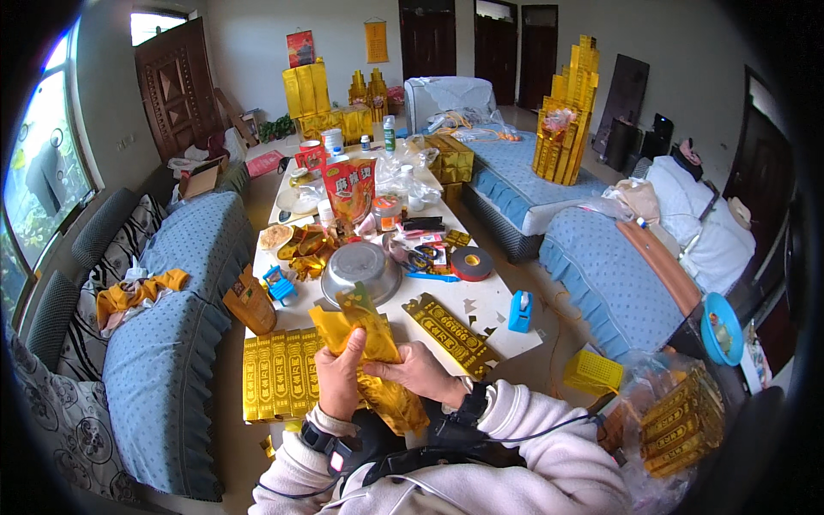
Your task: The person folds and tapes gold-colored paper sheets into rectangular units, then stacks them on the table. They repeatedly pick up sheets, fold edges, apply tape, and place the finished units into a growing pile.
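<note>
My left hand (340, 374) and my right hand (415, 371) both grip a crumpled sheet of gold foil paper (367, 345), held up over the near edge of the white table (491, 302). The foil hangs down between my wrists. A flat stack of gold foil sheets (276, 372) lies just left of my left hand. A long gold printed strip (450, 333) lies on the table to the right of my right hand. Behind the foil sits an upturned metal bowl (360, 269).
A roll of dark tape (471, 263), a blue tape dispenser (520, 311), snack bags and bottles crowd the table. Blue-covered sofas (184, 300) flank it left and right. Gold paper towers (566, 116) stand at the back. A bag of gold bars (682, 425) sits at lower right.
</note>
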`<state>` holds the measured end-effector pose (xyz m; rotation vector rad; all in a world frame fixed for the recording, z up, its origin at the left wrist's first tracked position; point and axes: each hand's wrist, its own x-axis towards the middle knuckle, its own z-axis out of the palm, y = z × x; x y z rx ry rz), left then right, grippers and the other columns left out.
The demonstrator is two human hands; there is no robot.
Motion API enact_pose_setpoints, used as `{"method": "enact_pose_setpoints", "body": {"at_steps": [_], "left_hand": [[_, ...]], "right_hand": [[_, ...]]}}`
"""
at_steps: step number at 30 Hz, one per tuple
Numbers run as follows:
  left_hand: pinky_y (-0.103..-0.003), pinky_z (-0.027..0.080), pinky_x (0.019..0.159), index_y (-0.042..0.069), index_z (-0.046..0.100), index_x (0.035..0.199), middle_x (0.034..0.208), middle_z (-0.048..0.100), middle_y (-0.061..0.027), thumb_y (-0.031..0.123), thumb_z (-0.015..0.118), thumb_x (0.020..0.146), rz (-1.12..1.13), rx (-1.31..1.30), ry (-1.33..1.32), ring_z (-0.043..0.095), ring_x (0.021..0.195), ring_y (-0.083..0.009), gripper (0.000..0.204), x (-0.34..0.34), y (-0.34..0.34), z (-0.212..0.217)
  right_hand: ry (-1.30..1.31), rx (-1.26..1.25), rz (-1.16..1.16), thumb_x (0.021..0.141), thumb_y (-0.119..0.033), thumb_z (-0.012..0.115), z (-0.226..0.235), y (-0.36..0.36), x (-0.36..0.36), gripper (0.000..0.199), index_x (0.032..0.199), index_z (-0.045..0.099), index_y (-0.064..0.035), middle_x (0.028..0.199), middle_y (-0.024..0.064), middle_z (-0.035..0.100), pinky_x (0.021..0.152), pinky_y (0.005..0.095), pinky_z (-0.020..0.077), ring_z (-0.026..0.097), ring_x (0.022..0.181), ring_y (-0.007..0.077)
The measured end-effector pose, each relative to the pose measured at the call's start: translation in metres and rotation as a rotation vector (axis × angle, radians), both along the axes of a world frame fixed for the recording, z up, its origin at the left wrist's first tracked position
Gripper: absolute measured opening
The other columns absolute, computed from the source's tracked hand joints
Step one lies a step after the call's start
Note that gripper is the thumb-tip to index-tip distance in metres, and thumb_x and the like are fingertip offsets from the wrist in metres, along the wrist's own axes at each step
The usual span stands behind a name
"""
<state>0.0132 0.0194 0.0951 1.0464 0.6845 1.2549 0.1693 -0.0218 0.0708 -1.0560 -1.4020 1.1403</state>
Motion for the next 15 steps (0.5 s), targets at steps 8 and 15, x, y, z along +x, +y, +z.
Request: {"method": "enact_pose_setpoints", "body": {"at_steps": [8, 15], "left_hand": [[-0.028, 0.058, 0.079, 0.000, 0.071, 0.119, 0.103, 0.075, -0.0032, 0.024, 0.073, 0.103, 0.097, 0.021, -0.081, 0.071, 0.086, -0.0123, 0.029, -0.020, 0.015, 0.031], [-0.034, 0.050, 0.104, 0.004, 0.023, 0.151, 0.134, 0.051, -0.0118, 0.009, 0.089, 0.084, 0.204, 0.237, 0.019, 0.057, 0.122, -0.0208, 0.094, -0.002, 0.008, 0.013]], "right_hand": [[-0.380, 0.010, -0.023, 0.096, -0.037, 0.080, -0.042, -0.030, 0.011, 0.039, 0.119, 0.076, -0.0056, 0.099, 0.0141, 0.080, 0.078, 0.0362, 0.0592, 0.079, 0.090, 0.0280], [-0.786, 0.361, -0.146, 0.094, -0.043, 0.077, -0.059, -0.013, 0.020, 0.034, 0.110, 0.078, -0.0133, 0.082, 0.0117, 0.076, 0.070, 0.0430, 0.0581, 0.074, 0.076, 0.0335]]}}
